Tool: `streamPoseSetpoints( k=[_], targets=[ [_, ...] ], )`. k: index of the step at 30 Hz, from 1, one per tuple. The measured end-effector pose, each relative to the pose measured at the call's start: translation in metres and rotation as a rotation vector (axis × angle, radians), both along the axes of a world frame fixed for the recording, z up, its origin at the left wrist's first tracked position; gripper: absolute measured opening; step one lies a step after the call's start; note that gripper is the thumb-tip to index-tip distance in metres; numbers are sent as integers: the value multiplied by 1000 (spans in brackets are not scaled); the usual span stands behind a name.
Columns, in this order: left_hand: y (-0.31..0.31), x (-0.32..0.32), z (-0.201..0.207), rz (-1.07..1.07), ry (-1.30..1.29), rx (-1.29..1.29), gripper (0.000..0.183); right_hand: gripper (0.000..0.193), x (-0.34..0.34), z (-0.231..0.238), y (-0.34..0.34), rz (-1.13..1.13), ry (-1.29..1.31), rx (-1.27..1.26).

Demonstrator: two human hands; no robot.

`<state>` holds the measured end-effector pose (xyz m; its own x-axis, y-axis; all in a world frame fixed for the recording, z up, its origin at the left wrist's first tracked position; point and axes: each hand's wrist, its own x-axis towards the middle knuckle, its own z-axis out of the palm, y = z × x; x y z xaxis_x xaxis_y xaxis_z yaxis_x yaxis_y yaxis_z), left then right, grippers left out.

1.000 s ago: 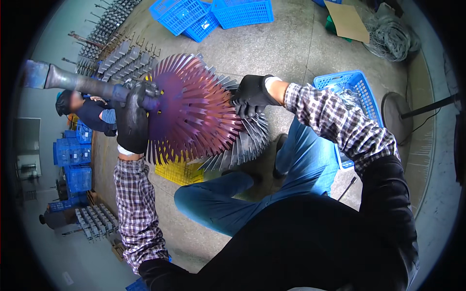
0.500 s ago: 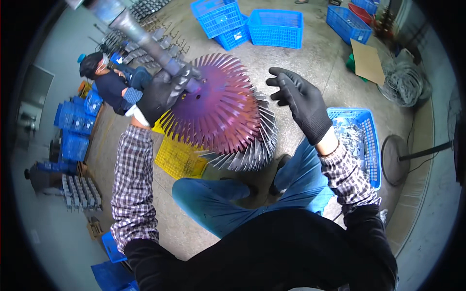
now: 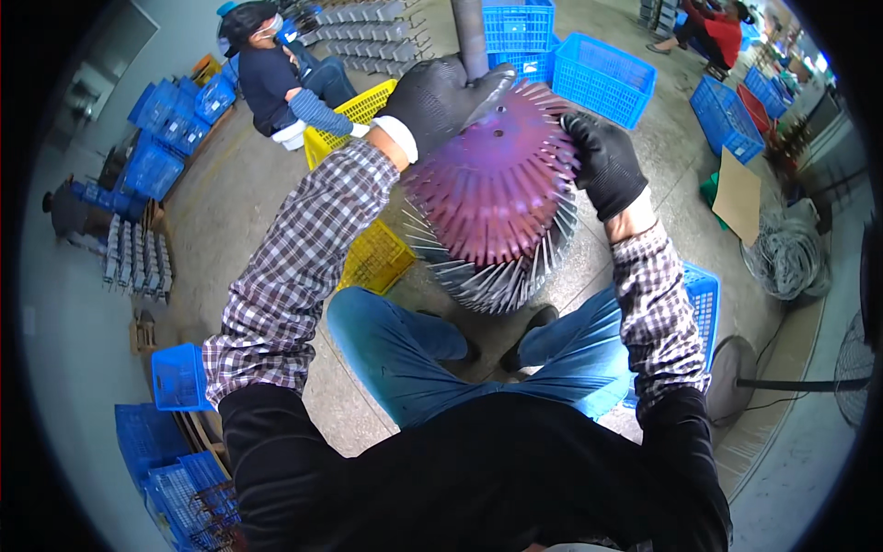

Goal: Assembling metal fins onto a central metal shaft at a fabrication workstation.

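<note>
A purple, heat-tinted metal disc stack [image 3: 497, 170] with slotted, finned edges hangs in front of me, above a ring of thin grey metal blades [image 3: 497, 290]. From its top rises a grey metal pipe [image 3: 469, 41]. My left hand [image 3: 446, 103], in a black glove, is wrapped round the pipe's lower end, its thumb lying over the disc; part of its fingers is hidden. At the disc's right rim, my right hand [image 3: 607, 166], also gloved in black, has its fingers curled closed on the edge fins.
Beside my right forearm stands a blue basket [image 3: 704, 299]. Yellow crates [image 3: 377, 258] sit behind the stack at left; blue crates [image 3: 602, 78] stand beyond. A seated person [image 3: 276, 78] is at far left, another [image 3: 717, 37] at far right. A fan stand [image 3: 800, 385] is at right.
My right hand has moved from open air onto the disc's rim and closed. My left hand and the pipe have shifted right, and the pipe now stands more upright. The view has turned left.
</note>
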<state>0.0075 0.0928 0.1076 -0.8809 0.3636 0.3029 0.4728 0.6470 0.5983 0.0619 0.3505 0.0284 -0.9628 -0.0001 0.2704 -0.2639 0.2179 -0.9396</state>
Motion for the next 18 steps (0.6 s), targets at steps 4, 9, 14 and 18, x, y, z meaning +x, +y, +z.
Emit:
streamPoseSetpoints(
  k=[4,9,14,18],
  targets=[
    [-4,6,4,19,146,-160,71,36,-46,0,21,94,623,760],
    [16,-3,1,145,213,-250,78,33,-94,11,28,242,826,689],
    [23,3,6,246,193,-366,81,37,-132,35,28,567,96,456],
    [28,-1,14,218,145,-363,80,40,-161,29,34,383,438,651]
  ],
)
